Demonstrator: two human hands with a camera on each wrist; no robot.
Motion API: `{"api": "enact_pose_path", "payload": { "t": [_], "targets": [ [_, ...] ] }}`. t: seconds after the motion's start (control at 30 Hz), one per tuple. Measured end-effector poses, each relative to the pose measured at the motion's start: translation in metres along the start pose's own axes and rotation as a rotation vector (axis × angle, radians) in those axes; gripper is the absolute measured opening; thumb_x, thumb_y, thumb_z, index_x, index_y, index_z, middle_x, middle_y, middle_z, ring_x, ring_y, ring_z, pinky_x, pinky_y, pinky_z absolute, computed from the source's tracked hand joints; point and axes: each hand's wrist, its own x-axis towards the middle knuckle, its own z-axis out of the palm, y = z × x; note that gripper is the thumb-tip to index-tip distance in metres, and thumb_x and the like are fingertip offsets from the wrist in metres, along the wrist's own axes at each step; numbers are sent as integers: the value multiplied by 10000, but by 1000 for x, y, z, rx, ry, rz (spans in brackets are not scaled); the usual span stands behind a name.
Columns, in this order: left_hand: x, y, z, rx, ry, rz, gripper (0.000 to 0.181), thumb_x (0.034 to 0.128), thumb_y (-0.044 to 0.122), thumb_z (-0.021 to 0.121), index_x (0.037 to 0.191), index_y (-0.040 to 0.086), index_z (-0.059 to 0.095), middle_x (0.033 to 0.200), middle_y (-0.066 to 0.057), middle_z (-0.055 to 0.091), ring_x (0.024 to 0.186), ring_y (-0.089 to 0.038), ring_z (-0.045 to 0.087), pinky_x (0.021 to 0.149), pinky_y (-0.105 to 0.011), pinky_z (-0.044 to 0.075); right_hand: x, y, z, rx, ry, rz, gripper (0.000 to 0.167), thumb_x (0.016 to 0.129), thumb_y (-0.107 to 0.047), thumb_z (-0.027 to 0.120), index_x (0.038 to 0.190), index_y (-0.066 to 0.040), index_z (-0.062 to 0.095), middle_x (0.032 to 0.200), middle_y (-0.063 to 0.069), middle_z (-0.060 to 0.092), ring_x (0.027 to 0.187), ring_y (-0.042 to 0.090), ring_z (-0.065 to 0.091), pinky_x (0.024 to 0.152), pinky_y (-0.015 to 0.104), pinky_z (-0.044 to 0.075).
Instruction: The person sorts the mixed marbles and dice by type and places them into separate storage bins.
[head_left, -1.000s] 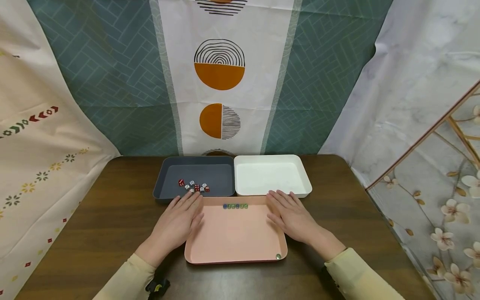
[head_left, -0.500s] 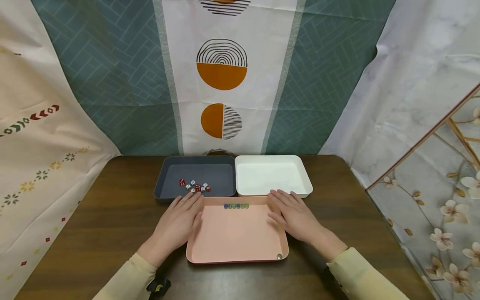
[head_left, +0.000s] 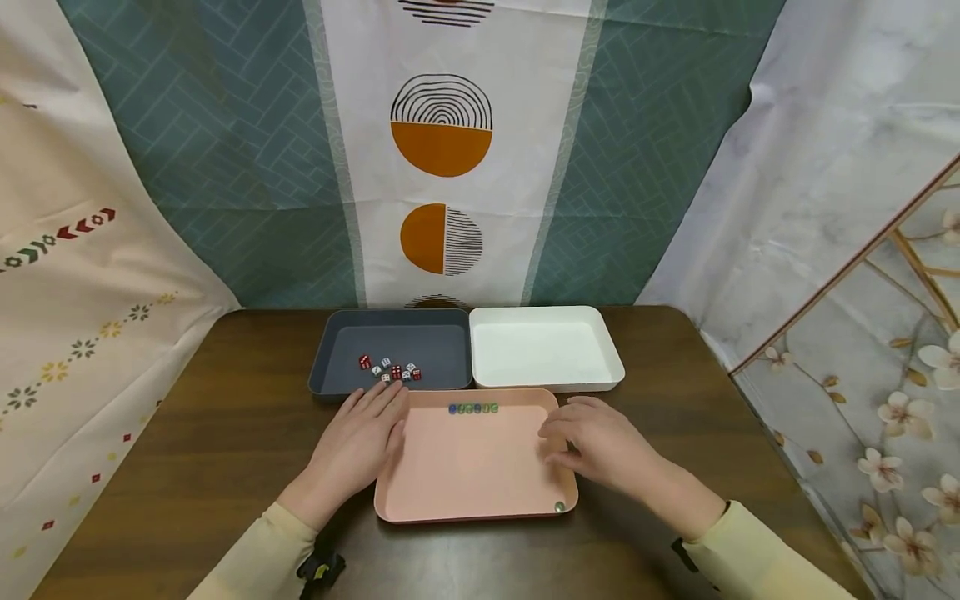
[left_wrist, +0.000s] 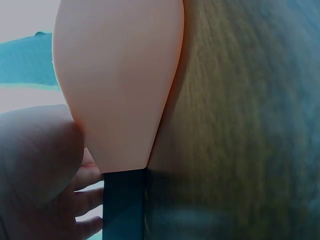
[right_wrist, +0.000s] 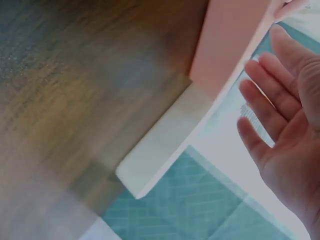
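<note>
A pink tray (head_left: 474, 467) lies near the middle of the table. Along its far side runs a row of several small blue and green glass marbles (head_left: 472, 408); a single greenish marble (head_left: 559, 506) sits in its near right corner. My left hand (head_left: 356, 437) rests at the tray's left edge with straight fingers, their tips by the rim of the dark grey tray (head_left: 397, 329). Over the pink tray's right edge hovers my right hand (head_left: 600, 442), fingers loosely bent and holding nothing; the right wrist view shows its fingers (right_wrist: 262, 97) spread apart.
Several red and white dice (head_left: 396, 372) lie in the dark grey tray. Against it, on the right, stands a white tray (head_left: 546, 346); both touch or nearly touch the pink tray's far side. Patterned cloth (head_left: 442, 250) hangs behind the brown wooden table (head_left: 210, 433).
My right hand has lifted off the pink tray's far right corner and drawn back slightly to the right, its fingers bending. My left hand stays put. The marbles and dice have not moved.
</note>
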Motion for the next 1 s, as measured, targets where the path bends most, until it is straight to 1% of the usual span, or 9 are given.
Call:
{"api": "enact_pose_path", "payload": {
  "t": [0.07, 0.13, 0.27, 0.37, 0.53, 0.67, 0.73, 0.8, 1.0],
  "targets": [
    [0, 0, 0, -3, 11, -2, 521, 1083, 223, 702, 1550, 8, 620, 1629, -177, 558, 1526, -418, 497, 1248, -632, 367, 1, -3, -4, 11, -35, -18, 317, 734, -100, 1024, 948, -181, 805, 969, -105, 760, 940, 88, 699, 1038, 448, 557],
    [0, -1, 0, -4, 23, -2, 521, 1078, 220, 707, 1547, 7, 624, 1624, -176, 564, 1521, -417, 504, 1245, -632, 371, 1, -6, -7, 14, -74, -15, 292, 739, -99, 1011, 926, -192, 807, 929, -128, 754, 908, 74, 691, 1035, 428, 556],
    [1, 0, 0, -3, 29, 3, 526, 1074, 218, 716, 1546, 6, 624, 1621, -176, 567, 1518, -417, 507, 1245, -630, 372, 0, -11, -12, 30, -162, 18, 243, 768, -123, 995, 926, -201, 827, 906, -164, 753, 926, 85, 698, 1040, 414, 548],
    [1, -1, 1, 0, 21, 6, 524, 1075, 218, 714, 1545, 5, 625, 1623, -177, 566, 1519, -417, 505, 1244, -632, 372, 1, -14, -15, 79, -224, 42, 224, 786, -151, 1000, 887, -238, 820, 854, -223, 723, 927, 66, 678, 1037, 429, 540],
    [0, -2, 3, 3, 5, 4, 531, 1085, 236, 699, 1558, 10, 613, 1632, -176, 555, 1526, -417, 496, 1249, -632, 365, 4, -18, -17, 148, -311, 46, 285, 780, -224, 1023, 788, -316, 754, 740, -310, 608, 803, -49, 590, 1022, 433, 523],
    [-1, -3, 5, -3, 0, -2, 548, 1081, 245, 708, 1565, 10, 604, 1631, -179, 555, 1525, -419, 496, 1254, -634, 357, 7, -21, -15, 154, -367, 52, 332, 761, -195, 1003, 739, -323, 697, 687, -312, 543, 677, -108, 511, 1056, 462, 494],
    [-1, -2, 5, -7, -3, -5, 555, 1078, 247, 715, 1566, 9, 603, 1628, -181, 559, 1522, -421, 499, 1253, -636, 357, 8, -22, -14, 149, -388, 57, 341, 746, -171, 986, 726, -325, 683, 673, -312, 525, 642, -116, 484, 1091, 503, 475],
    [-2, -2, 5, -9, -4, -5, 561, 1072, 248, 724, 1565, 8, 603, 1622, -184, 564, 1517, -425, 503, 1250, -640, 360, 9, -23, -12, 140, -405, 59, 341, 729, -162, 975, 717, -332, 679, 662, -317, 514, 660, -104, 474, 1129, 547, 451],
    [0, -3, 4, -4, 10, 13, 555, 1071, 243, 727, 1559, 6, 609, 1614, -185, 572, 1505, -428, 516, 1243, -641, 370, 10, -26, -10, 67, -390, 14, 344, 693, -182, 988, 703, -332, 679, 641, -290, 497, 682, -40, 476, 1153, 596, 441]
  ]
}}
